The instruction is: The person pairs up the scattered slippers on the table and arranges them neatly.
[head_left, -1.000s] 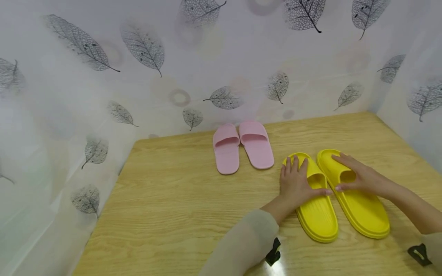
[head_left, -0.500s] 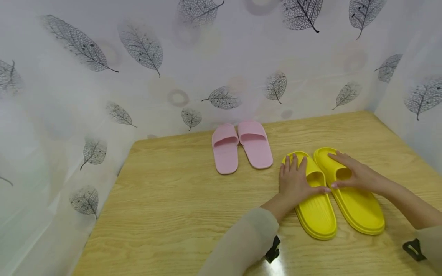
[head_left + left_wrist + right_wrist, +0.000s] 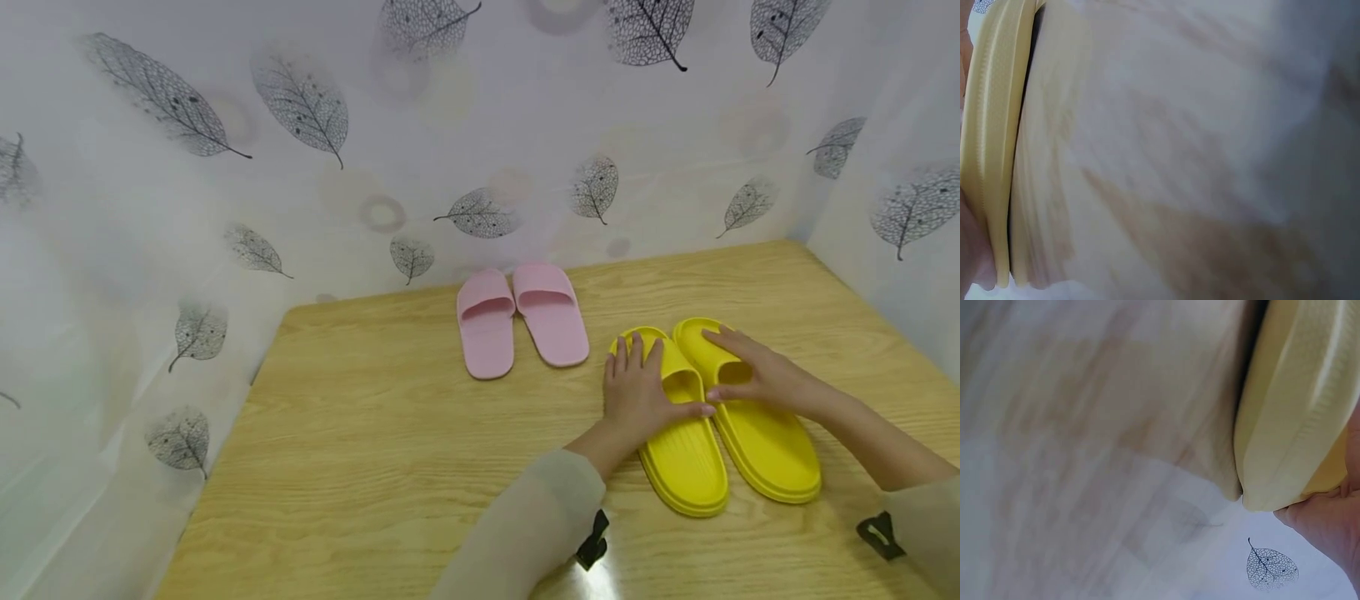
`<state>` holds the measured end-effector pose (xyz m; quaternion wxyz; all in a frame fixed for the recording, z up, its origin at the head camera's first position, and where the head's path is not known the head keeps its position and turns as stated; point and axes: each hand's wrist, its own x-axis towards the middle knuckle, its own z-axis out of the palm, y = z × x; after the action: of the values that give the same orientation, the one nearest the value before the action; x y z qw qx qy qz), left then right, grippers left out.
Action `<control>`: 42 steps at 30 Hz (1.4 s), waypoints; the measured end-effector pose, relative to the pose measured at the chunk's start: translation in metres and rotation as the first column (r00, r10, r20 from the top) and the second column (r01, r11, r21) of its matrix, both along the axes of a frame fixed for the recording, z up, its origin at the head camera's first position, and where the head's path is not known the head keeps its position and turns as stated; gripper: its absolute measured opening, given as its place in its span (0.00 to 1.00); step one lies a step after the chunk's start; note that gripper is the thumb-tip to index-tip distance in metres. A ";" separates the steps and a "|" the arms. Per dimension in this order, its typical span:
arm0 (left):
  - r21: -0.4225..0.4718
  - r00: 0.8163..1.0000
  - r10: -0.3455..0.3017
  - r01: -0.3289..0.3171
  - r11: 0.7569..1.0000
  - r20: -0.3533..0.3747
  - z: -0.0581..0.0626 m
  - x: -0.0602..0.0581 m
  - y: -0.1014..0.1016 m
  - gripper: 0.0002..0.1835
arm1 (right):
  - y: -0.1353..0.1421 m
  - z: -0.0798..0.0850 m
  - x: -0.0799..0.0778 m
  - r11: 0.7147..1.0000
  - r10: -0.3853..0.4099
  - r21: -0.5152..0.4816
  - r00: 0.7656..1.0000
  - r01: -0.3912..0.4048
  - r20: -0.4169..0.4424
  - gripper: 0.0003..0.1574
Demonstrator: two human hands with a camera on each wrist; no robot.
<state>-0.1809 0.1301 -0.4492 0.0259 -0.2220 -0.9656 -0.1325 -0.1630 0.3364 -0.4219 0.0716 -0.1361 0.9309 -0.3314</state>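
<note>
Two yellow slippers lie side by side, toes pointing away, at the right of the table in the head view. My left hand (image 3: pixel 636 396) spans the left yellow slipper (image 3: pixel 686 471), fingers along its outer toe side and thumb at its inner edge. Across the strap of the right yellow slipper (image 3: pixel 780 454) lies my right hand (image 3: pixel 772 379), its thumb at the inner edge; some of its fingers are hidden. The straps are close together, while the heels stand apart. Each wrist view shows a slipper's side close up: left slipper (image 3: pixel 991 125), right slipper (image 3: pixel 1297 412).
A left pink slipper (image 3: pixel 489 346) and a right pink slipper (image 3: pixel 561 329) stand as a pair at the back edge of the wooden table (image 3: pixel 360 417). Behind it hangs a pale leaf-patterned curtain (image 3: pixel 465 108), which also runs along both sides.
My right hand has moved left with the right yellow slipper, narrowing the gap to the left one. My left hand and its slipper have barely shifted. The camera view has drifted slightly.
</note>
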 end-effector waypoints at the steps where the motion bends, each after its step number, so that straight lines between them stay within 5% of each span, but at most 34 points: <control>1: 0.000 1.000 0.001 -0.001 1.000 -0.004 0.000 -0.001 0.000 0.59 | 0.000 0.000 -0.001 1.000 0.002 -0.005 1.000 -0.002 0.002 0.58; 23: -0.032 1.000 0.013 -0.013 0.999 0.001 -0.002 -0.008 0.000 0.60 | -0.004 0.003 -0.007 0.997 0.047 -0.069 0.998 -0.044 0.036 0.56; 32: 0.056 0.995 0.007 -0.012 0.998 0.100 0.001 -0.007 -0.004 0.57 | -0.001 0.003 -0.005 0.998 0.055 -0.034 0.998 -0.055 -0.003 0.53; 36: 0.080 0.995 -0.033 0.025 0.996 0.099 0.005 -0.005 -0.009 0.57 | 0.000 0.007 0.002 0.998 0.067 -0.001 0.997 -0.067 -0.036 0.50; 42: -0.010 0.985 -0.172 0.172 0.985 0.030 0.019 0.003 -0.015 0.59 | -0.001 0.012 0.019 0.990 0.130 0.069 0.973 -0.119 -0.192 0.49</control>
<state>-0.1774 0.1152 -0.4297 -0.0013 -0.3026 -0.9440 -0.1313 -0.1435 0.3357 -0.4100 0.0042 -0.2243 0.9320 -0.2846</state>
